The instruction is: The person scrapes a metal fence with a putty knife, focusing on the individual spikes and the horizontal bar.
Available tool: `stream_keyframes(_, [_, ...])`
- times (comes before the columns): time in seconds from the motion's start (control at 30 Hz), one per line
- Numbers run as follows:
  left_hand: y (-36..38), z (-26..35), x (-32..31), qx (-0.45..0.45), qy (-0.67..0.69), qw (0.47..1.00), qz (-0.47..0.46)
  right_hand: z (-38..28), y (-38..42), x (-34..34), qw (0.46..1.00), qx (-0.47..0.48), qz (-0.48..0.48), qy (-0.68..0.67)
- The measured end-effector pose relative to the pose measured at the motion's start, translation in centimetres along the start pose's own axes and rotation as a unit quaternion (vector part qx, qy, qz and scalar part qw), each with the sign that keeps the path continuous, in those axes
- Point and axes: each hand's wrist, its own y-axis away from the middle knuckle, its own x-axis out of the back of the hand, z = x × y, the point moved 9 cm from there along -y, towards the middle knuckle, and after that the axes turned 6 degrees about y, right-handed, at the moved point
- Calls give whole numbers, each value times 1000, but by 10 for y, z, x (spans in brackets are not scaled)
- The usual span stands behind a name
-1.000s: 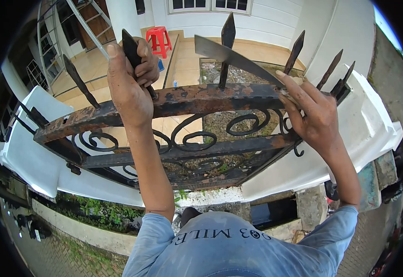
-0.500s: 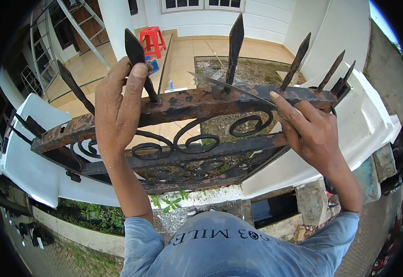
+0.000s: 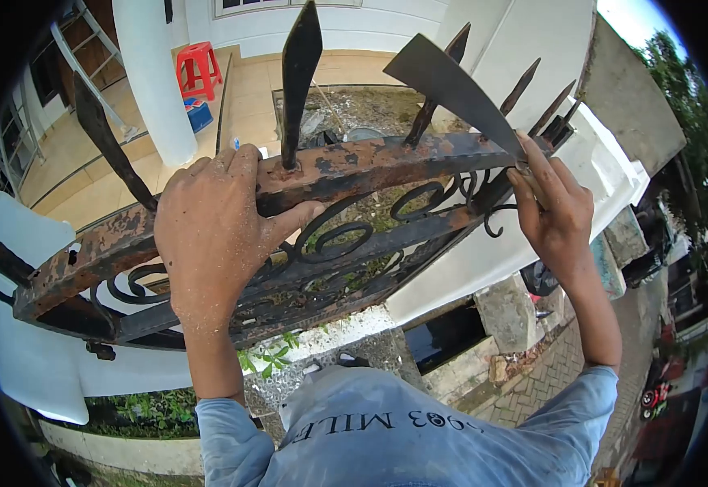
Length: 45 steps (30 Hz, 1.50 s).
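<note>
A rusty black iron gate with flaking paint stretches across the middle, pointed spikes rising from its top rail and scrolls below. My left hand, dusted with specks, is wrapped over that rail, its thumb along the near side. The rail's stretch beneath the palm is hidden. My right hand pinches a scraper near the gate's right end. The scraper's wide grey blade points up and left, above the rail and in front of a spike. Its handle end is hidden in my fingers.
White pillars flank the gate. Behind it are a tiled porch, a red stool, a blue box and a ladder. A dark drain opening lies below, beside concrete slabs.
My left hand has come down from a spike onto the top rail. The scraper has lifted off the rail, its blade now turned broadside. The view has shifted to the right.
</note>
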Motion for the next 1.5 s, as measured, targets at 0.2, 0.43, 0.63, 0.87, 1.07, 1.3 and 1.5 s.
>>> stream_keyframes(0.2, [2, -1, 1, -18, 9, 1000, 17, -7, 8, -5, 999, -28, -20, 6])
stream_keyframes(0.43, [3, -4, -1, -5, 30, 1000, -3, -21, 3, 0, 998, -47, -22, 33])
stream_keyframes(0.63, [3, -7, -3, -6, 56, 998, -12, -35, -3, -1, 994, -43, -55, 86])
stream_keyframes(0.87, [4, -7, -5, -14, 50, 998, -24, -45, -8, -6, 987, -59, -93, 113])
stream_keyframes(1.07, [3, -7, -5, -15, 53, 998, -44, -48, -8, -12, 984, -55, -108, 132])
stream_keyframes(1.3, [4, -8, -7, -9, 57, 997, -56, -52, -15, -3, 987, -69, -73, 122])
stream_keyframes(1.5, [5, -8, -8, -15, 52, 997, -50, -51, -15, -4, 990, -71, -53, 114])
